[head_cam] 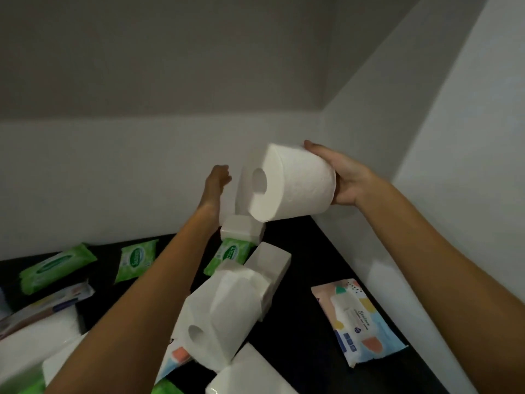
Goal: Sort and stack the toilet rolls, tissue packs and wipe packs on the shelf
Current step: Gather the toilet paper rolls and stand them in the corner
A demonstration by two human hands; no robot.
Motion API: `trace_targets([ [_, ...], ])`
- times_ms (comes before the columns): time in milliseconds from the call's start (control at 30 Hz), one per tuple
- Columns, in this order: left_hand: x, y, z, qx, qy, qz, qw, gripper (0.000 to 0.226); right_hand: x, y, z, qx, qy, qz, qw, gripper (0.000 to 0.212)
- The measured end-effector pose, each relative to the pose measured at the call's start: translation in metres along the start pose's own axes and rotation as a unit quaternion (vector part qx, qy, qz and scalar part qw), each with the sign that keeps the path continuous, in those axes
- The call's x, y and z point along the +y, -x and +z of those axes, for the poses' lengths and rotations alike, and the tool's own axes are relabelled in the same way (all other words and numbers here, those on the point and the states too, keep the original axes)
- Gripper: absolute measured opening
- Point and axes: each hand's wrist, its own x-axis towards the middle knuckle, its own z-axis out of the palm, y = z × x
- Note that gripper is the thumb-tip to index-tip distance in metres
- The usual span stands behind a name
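My right hand (343,177) grips a white toilet roll (292,183) and holds it in the air near the back right corner, its core facing me. My left hand (217,179) reaches toward the back wall with straight fingers, beside a second white roll (241,194) that stands behind the held one. Below them a white tissue pack (241,230) lies on a green wipe pack (230,255). Another toilet roll (218,322) lies on its side in the middle of the dark shelf (306,251), against a white tissue pack (270,265).
Two green wipe packs (56,270) (136,260) lie at the back left. A pastel patterned wipe pack (360,322) lies at the right. More white packs (250,373) and rolls crowd the front left. White walls close the shelf at the back and right.
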Motion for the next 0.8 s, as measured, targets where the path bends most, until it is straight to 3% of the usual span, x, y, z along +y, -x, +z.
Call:
trace_targets([
  [67, 0.005, -0.004, 0.01, -0.055, 0.025, -0.003, 0.998, 0.025, -0.005, -0.004, -0.003, -0.011, -0.01, -0.016, 1.0, 0.029],
  [200, -0.008, -0.007, 0.025, -0.143, 0.056, -0.088, 0.984, 0.051, -0.007, -0.021, -0.012, -0.009, -0.054, -0.015, 0.998, 0.025],
  [300, -0.02, -0.01, 0.035, -0.125, 0.149, -0.119, 0.974, 0.069, 0.0, -0.038, -0.017, 0.026, -0.081, -0.01, 0.996, 0.027],
  [400, -0.027, -0.021, 0.045, -0.117, 0.244, -0.143, 0.952, 0.094, 0.013, -0.056, -0.017, 0.084, -0.066, -0.015, 0.994, 0.047],
  [433, -0.029, -0.024, 0.049, -0.126, 0.242, -0.139, 0.952, 0.094, 0.016, -0.062, -0.016, 0.095, -0.059, -0.014, 0.994, 0.054],
  [533, -0.034, -0.032, 0.06, -0.159, 0.181, -0.09, 0.966, 0.043, 0.019, -0.08, -0.016, 0.074, 0.009, -0.026, 0.997, 0.07],
  [600, -0.039, -0.042, 0.063, -0.174, 0.213, -0.081, 0.958, 0.045, 0.019, -0.087, -0.02, 0.046, 0.088, -0.063, 0.993, 0.078],
  [700, -0.046, -0.056, 0.066, -0.182, 0.306, -0.084, 0.931, 0.048, 0.025, -0.098, -0.033, 0.053, 0.137, -0.112, 0.983, 0.071],
  [800, -0.063, -0.064, 0.076, -0.183, 0.344, -0.119, 0.913, 0.053, 0.033, -0.113, -0.042, 0.015, 0.112, -0.067, 0.991, 0.084],
])
